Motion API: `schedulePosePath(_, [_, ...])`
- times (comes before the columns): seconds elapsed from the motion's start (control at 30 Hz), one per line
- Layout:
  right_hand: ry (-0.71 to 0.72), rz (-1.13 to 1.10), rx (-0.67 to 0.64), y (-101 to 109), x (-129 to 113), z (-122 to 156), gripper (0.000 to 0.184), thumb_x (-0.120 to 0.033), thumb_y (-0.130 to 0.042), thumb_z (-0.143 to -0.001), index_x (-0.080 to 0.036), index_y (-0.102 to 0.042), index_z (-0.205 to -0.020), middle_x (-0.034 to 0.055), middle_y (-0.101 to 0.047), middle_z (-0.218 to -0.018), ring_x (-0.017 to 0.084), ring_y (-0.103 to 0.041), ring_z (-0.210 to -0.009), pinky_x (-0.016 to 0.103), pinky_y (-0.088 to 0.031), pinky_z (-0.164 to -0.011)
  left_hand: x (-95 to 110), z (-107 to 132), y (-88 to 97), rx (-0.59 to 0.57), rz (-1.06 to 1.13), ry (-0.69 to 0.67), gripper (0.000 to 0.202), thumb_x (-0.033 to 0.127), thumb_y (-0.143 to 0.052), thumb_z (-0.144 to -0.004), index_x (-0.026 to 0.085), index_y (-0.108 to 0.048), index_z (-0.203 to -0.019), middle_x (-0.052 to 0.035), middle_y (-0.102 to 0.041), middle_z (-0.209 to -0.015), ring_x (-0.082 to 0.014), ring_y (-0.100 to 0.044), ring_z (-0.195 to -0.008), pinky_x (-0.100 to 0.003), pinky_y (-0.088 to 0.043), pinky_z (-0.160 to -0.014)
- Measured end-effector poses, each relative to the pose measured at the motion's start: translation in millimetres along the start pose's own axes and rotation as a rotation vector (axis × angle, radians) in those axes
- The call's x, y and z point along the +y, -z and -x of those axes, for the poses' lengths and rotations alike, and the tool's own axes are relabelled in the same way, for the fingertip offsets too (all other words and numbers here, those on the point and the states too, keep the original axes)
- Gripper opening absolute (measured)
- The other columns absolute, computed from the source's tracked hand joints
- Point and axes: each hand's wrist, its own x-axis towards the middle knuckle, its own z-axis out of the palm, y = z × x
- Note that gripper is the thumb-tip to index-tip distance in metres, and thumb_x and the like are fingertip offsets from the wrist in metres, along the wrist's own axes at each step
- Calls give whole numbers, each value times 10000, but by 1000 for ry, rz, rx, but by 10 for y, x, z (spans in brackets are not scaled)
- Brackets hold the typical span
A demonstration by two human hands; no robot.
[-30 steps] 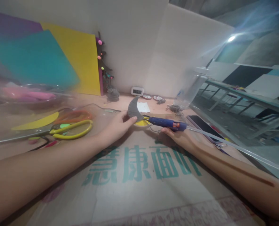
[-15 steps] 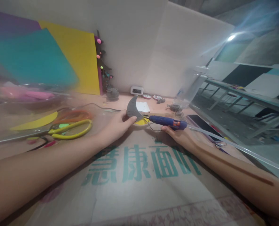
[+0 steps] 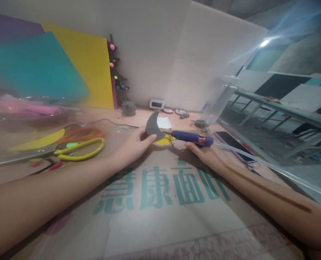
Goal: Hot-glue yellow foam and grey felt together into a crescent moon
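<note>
Through the head camera, my only view, I see the left hand [image 3: 144, 141] pinching a grey ribbed crescent [image 3: 153, 127] at its lower end, thumb on the near face, at the middle of the table. To its right, the right hand [image 3: 197, 151] grasps a blue hot-glue gun [image 3: 190, 138], nozzle pointing left at the crescent's lower edge; whether the nozzle touches I cannot tell, and the trigger finger is hidden. A thin dark strand [image 3: 173, 145] hangs beneath the nozzle, with a yellow piece [image 3: 162, 141] behind.

To do this well, I'd brace the crescent, set the nozzle close to the edge, squeeze lightly for a small bead, and have the left thumb clear of hot glue. The strand should stay off the nozzle. I'd also mind the long clear glue stick [image 3: 260, 160] trailing right above the forearm, near the phone [image 3: 234, 146].
</note>
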Motion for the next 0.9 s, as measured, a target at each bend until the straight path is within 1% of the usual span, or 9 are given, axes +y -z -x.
schedulePosePath(0.03, [-11,10,5,3,-22,-22,265,-487,-582,-824,-246,-654,-740,67,-705,-805,279,-667,-870,367,-534,-792,14,1,1,1,-12,-1,382,388,-582,-866,161,-667,-1161,-90,-733,-1103,-270,-650,-1051,-382,-482,-933])
schedulePosePath(0.1, [-16,18,-2,8,-17,-76,387,-495,-519,-860,-231,-545,-578,52,-640,-661,221,-630,-711,324,-510,-711,45,4,3,9,-45,15,378,392,-574,-870,156,-668,-1149,-87,-734,-1091,-263,-649,-1037,-370,-485,-919])
schedulePosePath(0.17, [17,-36,-5,17,42,-130,483,-529,-447,-900,-221,-506,-534,34,-589,-593,180,-578,-623,301,-483,-669,71,9,2,13,-69,39,377,402,-572,-869,148,-672,-1129,-85,-735,-1077,-254,-652,-1004,-357,-491,-897])
schedulePosePath(0.27, [35,-147,64,60,128,-193,528,-602,-419,-910,-209,-616,-617,39,-638,-655,178,-590,-651,292,-473,-665,81,12,-2,12,-78,62,363,398,-578,-863,146,-676,-1106,-81,-737,-1066,-244,-654,-960,-345,-500,-857])
schedulePosePath(0.37, [4,-203,117,144,98,-233,513,-604,-433,-908,-202,-688,-716,52,-694,-760,186,-634,-742,282,-483,-694,54,9,-6,6,-88,53,336,384,-574,-869,155,-674,-1094,-69,-737,-1054,-231,-657,-927,-327,-501,-828])
schedulePosePath(0.47, [-10,-230,113,220,3,-304,442,-574,-508,-882,-192,-713,-800,55,-722,-843,184,-654,-793,276,-500,-726,22,3,-6,5,-102,35,317,380,-570,-875,161,-675,-1078,-59,-739,-1036,-220,-660,-906,-313,-499,-813])
schedulePosePath(0.57, [-31,-177,71,230,-21,-473,409,-559,-583,-840,-177,-728,-860,73,-737,-898,203,-668,-830,287,-509,-727,3,-8,-6,-5,-111,25,319,386,-571,-875,156,-679,-1068,-67,-739,-1043,-226,-660,-927,-316,-496,-820])
schedulePosePath(0.73, [-145,5,-2,63,130,-912,457,-591,-625,-792,-173,-740,-937,95,-741,-885,251,-671,-849,318,-495,-682,-32,-15,-8,-25,-62,10,359,427,-571,-875,152,-668,-1085,-82,-731,-1081,-236,-656,-970,-329,-493,-836])
schedulePosePath(0.9, [-127,-19,-60,-235,263,-1203,343,-467,-683,-775,-152,-731,-902,86,-737,-826,231,-662,-782,307,-490,-689,-40,-6,-5,-24,-76,26,351,428,-571,-878,161,-673,-1082,-62,-738,-1002,-226,-660,-908,-330,-494,-819])
